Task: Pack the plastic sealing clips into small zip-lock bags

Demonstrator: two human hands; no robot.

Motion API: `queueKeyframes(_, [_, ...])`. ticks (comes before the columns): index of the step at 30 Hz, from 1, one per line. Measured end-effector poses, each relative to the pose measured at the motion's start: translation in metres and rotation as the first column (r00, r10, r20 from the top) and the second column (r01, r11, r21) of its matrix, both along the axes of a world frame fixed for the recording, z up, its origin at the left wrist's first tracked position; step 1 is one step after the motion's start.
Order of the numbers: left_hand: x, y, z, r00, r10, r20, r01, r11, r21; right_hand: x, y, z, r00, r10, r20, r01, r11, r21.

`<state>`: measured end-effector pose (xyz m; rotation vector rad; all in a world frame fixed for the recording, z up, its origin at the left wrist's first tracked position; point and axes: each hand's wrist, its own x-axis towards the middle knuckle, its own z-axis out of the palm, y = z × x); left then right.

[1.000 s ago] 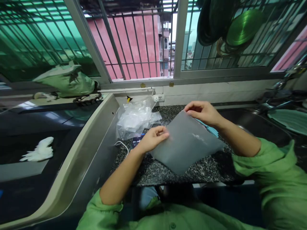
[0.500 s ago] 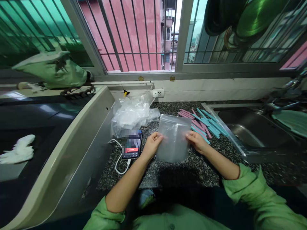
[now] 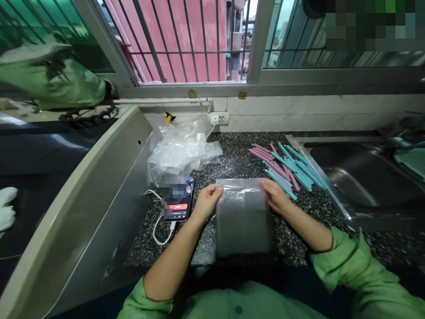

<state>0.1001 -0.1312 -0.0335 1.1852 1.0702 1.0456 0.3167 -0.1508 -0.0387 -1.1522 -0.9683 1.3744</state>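
A clear plastic zip bag (image 3: 243, 221) lies flat on the speckled dark countertop (image 3: 232, 159) in front of me. My left hand (image 3: 206, 201) pinches its upper left corner, and my right hand (image 3: 275, 196) grips its upper right corner. Both hands are closed on the bag's top edge. A heap of pink and teal sticks (image 3: 286, 167) lies just beyond my right hand.
A phone (image 3: 177, 197) on a white cable lies left of the bag. Crumpled clear plastic bags (image 3: 181, 148) sit behind it near a wall socket (image 3: 219, 118). A steel sink (image 3: 361, 175) is on the right, and a slanted grey panel (image 3: 89, 195) on the left.
The bag has come down from an upright hold to lying flat on the counter, nearer to me. Both hands now hold its top corners.
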Motion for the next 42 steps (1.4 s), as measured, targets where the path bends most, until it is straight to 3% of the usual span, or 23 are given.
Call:
queueKeyframes(6, [-0.007,-0.003,0.001,0.998,0.033,-0.056,-0.033,0.999,-0.003,0.002,0.002,-0.004,0.969,-0.114,0.218,0.109,0.993,0.033])
queueKeyframes(10, [-0.005,-0.004,0.0,0.994,-0.104,-0.018,0.103,0.994,-0.046,0.005,0.002,-0.003,0.973,-0.17,0.154,0.161,0.984,0.071])
queueKeyframes(12, [-0.004,-0.004,-0.004,0.99,-0.124,-0.065,0.12,0.991,-0.065,0.007,0.002,-0.002,0.983,-0.154,0.104,0.146,0.986,0.081])
queueKeyframes(15, [-0.004,-0.002,-0.01,0.997,-0.007,-0.08,0.002,0.998,-0.061,0.007,-0.001,-0.004,0.991,-0.026,0.131,0.018,0.998,0.064])
queueKeyframes(17, [-0.005,0.001,-0.012,0.997,0.067,-0.033,-0.069,0.996,-0.061,0.004,-0.004,-0.006,0.976,0.076,0.205,-0.085,0.996,0.034])
queueKeyframes(19, [-0.004,0.002,-0.011,0.995,0.076,0.058,-0.07,0.993,-0.1,0.003,-0.006,-0.005,0.959,0.1,0.267,-0.115,0.993,0.04])
queueKeyframes(23, [-0.002,-0.003,-0.001,0.94,-0.029,0.341,0.08,0.987,-0.137,0.007,-0.014,0.007,0.961,0.092,0.26,-0.126,0.985,0.115])
queueKeyframes(27, [-0.001,-0.009,0.011,0.878,-0.107,0.467,0.171,0.98,-0.097,0.009,-0.022,0.019,0.969,0.157,0.193,-0.184,0.974,0.131])
queueKeyframes(32, [-0.001,-0.005,0.021,0.906,-0.067,0.417,0.139,0.979,-0.146,-0.007,-0.014,0.016,0.983,0.102,0.15,-0.121,0.985,0.125])
queueKeyframes(36, [0.003,-0.001,0.017,0.921,0.037,0.387,0.031,0.985,-0.168,-0.02,-0.007,0.011,0.998,-0.034,0.052,0.029,0.994,0.103])
queueKeyframes(38, [0.006,-0.001,0.014,0.922,0.09,0.376,-0.028,0.985,-0.168,-0.024,-0.008,0.011,0.998,-0.041,0.038,0.037,0.995,0.095])
queueKeyframes(42, [0.008,-0.002,0.01,0.928,0.023,0.372,0.039,0.987,-0.158,-0.033,-0.012,0.016,0.995,-0.011,0.102,0.003,0.998,0.07])
